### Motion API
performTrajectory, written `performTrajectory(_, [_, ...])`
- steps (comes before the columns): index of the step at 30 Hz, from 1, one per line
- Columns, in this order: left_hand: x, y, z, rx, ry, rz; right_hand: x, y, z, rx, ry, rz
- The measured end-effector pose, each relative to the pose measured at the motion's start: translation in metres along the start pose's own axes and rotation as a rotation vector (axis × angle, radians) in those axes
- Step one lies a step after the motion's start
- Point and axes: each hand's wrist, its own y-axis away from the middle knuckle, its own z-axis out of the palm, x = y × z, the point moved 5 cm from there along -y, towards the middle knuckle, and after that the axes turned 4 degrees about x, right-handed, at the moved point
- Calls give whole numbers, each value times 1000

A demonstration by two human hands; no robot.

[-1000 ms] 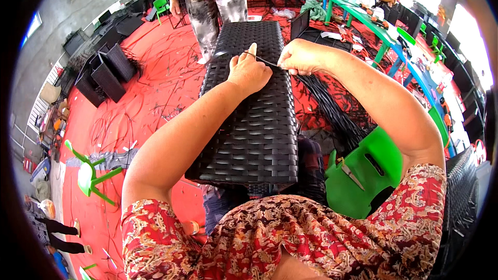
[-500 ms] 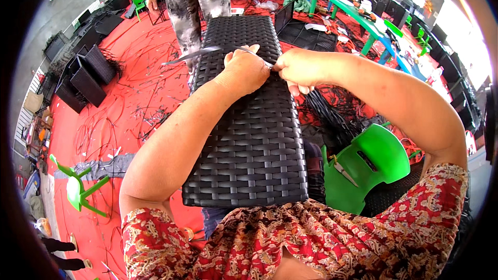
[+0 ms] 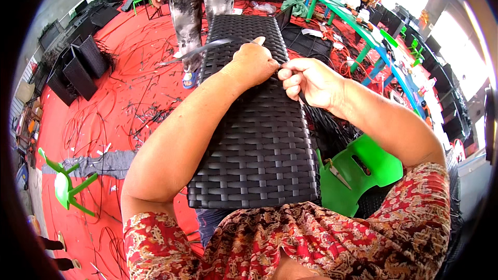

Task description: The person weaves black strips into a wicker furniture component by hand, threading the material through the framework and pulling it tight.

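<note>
A long black woven rattan panel (image 3: 254,145) lies lengthwise in front of my body. Over its far part, my left hand (image 3: 254,62) is closed on a flat dark plastic strip (image 3: 207,46), whose loose end sticks out to the left. Close beside it, at the panel's right edge, my right hand (image 3: 311,80) has thumb and forefinger pinched together on the strip near my left fingers. The exact grip point is partly hidden by my fingers.
A green plastic chair (image 3: 373,163) with a cutting tool (image 3: 340,177) on it stands at my right. Another green chair (image 3: 65,184) is at the left. Someone in patterned trousers (image 3: 189,21) stands beyond the panel. A long green table (image 3: 358,26) runs along the right; strip scraps litter the red floor.
My right hand has turned, its curled fingers now facing more toward me, and stays next to the left. The view has shifted slightly, and the standing person's foot now shows.
</note>
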Motion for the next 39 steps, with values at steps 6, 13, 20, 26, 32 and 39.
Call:
performTrajectory(6, [9, 2, -22, -64, 152, -7, 8, 2, 1, -269, -519, -7])
performTrajectory(13, [0, 3, -28, -173, 364, -311, 17, -2, -7, -516, -824, 32])
performTrajectory(20, [8, -19, -28, -460, 375, -296, 21, 2, -11, -569, -848, 83])
performTrajectory(26, [28, -42, -24, -646, -409, 89, 21, -1, -7, -436, -661, 13])
performTrajectory(32, [35, -45, -28, -598, -344, 56, -11, 25, -15, -60, 488, -192])
performTrajectory(39, [12, -21, -56, -405, 427, -291, -44, 38, 4, 181, 1189, -912])
